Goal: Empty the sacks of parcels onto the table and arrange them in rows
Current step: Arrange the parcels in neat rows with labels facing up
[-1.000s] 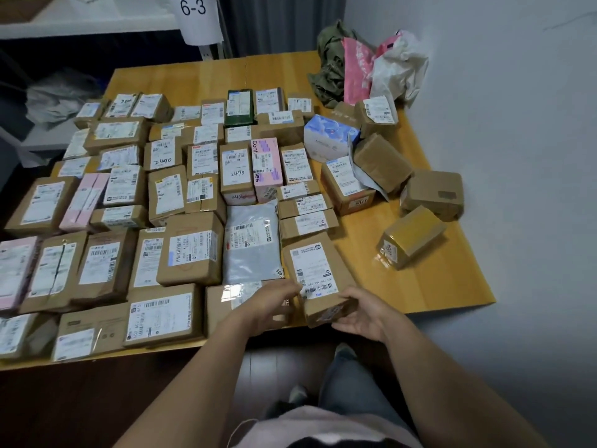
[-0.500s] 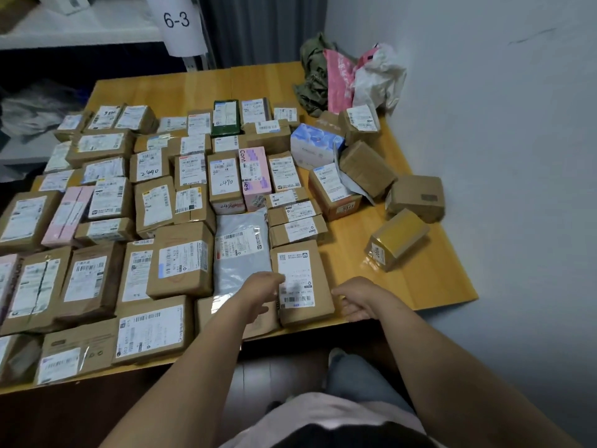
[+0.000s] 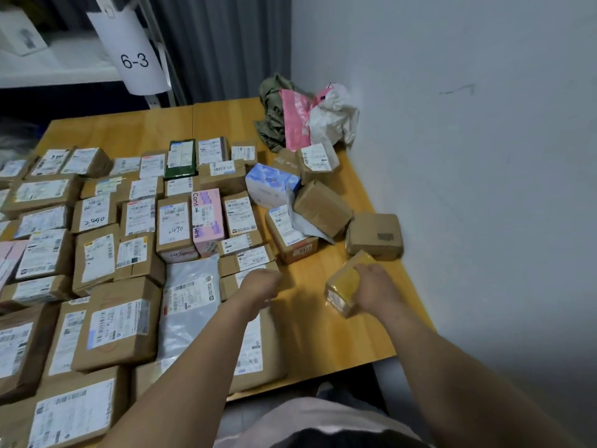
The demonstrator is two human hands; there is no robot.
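Right hand [image 3: 376, 291] reached parcel [image 3: 343, 282] on table [image 3: 323, 337].

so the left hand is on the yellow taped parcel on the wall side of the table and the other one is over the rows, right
No: the head view shows the right hand on the yellow taped parcel, and the left hand over the rows.

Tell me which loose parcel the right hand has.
The shiny yellow parcel, gripped by the right hand; the loose brown parcels beyond it lie untouched.
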